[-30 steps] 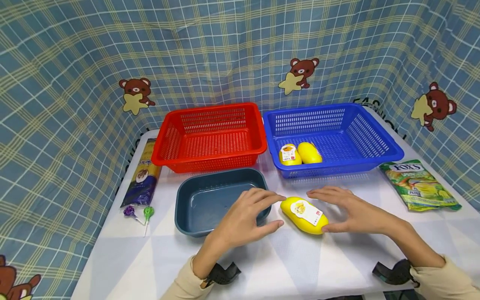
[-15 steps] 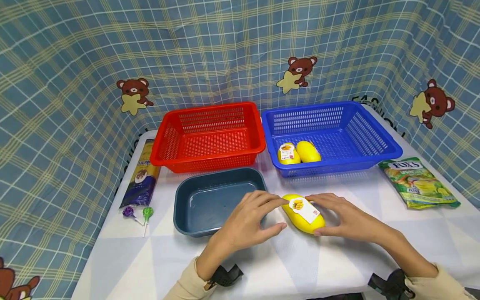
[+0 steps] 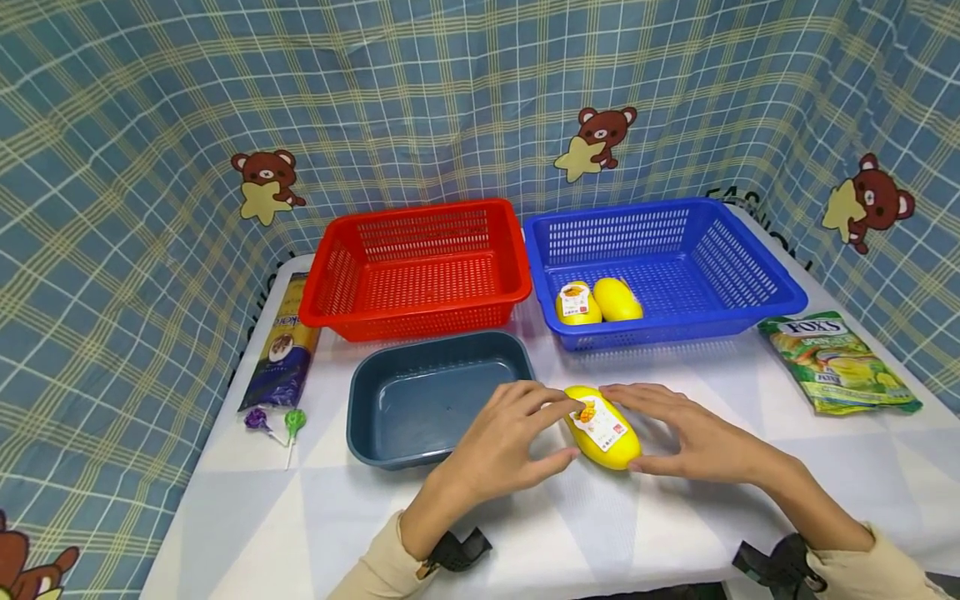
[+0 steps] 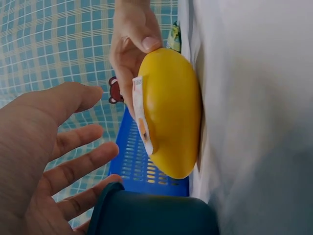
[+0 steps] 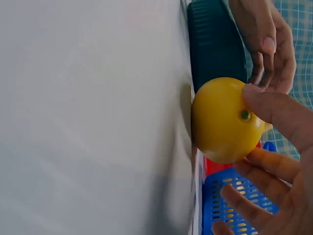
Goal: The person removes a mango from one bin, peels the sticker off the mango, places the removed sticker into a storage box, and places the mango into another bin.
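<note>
A yellow mango (image 3: 611,446) with a white label lies on the table, between the two hands. The right hand (image 3: 693,433) holds it from the right: in the right wrist view, the thumb (image 5: 274,105) touches the mango (image 5: 220,122) near its green stem end and fingertips meet another side. The left hand (image 3: 506,437) hovers at the mango's left with loosely bent fingers. A gap shows between that hand (image 4: 63,156) and the mango (image 4: 171,112) in the left wrist view. Two more mangoes, one labelled (image 3: 577,304) and one plain-sided (image 3: 617,300), sit in the blue basket (image 3: 675,329).
A dark teal tub (image 3: 442,454) stands just left of the left hand. Behind it is a red basket (image 3: 420,321). On the left lie a blue-and-gold packet (image 3: 281,350), a purple lollipop (image 3: 257,418) and a green lollipop (image 3: 294,421). A green FOX'S bag (image 3: 840,367) lies right.
The mango has turned slightly and shifted a little left, with the right hand moving along and closing on it. The left hand has edged slightly right.
</note>
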The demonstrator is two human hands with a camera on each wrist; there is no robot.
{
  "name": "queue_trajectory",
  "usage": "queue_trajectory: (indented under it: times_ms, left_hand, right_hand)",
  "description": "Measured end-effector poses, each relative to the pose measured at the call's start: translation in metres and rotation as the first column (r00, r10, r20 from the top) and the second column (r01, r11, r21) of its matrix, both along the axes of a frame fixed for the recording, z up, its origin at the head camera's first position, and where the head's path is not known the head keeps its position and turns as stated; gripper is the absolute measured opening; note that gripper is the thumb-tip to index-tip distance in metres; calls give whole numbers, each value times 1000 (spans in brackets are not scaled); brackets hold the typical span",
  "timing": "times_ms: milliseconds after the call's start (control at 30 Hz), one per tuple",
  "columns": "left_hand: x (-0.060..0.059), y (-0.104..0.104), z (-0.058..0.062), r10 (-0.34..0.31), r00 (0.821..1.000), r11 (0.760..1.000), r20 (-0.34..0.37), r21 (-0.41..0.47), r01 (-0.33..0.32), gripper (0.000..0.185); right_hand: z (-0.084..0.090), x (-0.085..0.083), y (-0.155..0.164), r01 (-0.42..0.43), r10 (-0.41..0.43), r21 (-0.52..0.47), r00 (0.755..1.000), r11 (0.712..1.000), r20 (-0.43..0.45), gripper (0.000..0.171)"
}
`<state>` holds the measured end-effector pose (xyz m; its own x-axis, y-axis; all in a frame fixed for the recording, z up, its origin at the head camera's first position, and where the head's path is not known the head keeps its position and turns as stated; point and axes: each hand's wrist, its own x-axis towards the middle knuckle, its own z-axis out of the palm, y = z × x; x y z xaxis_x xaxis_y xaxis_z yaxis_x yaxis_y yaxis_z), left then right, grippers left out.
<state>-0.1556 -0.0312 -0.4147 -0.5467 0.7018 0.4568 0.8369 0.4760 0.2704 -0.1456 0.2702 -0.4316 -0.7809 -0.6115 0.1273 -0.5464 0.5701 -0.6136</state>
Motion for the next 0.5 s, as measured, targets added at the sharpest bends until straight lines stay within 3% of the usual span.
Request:
queue_trajectory:
  times_ms: [267,500]
  left_hand:
    - [0,13,0,-40,995,999,-90,-14,39,44]
    - [1,23,-6,-56,982,997,-179,-56,47,40]
  right_hand:
    - [-8,9,-6,69,-71,-25,996,997,-61,83]
    - [-13,11,-13,55,-56,-36,997,998,-54,89]
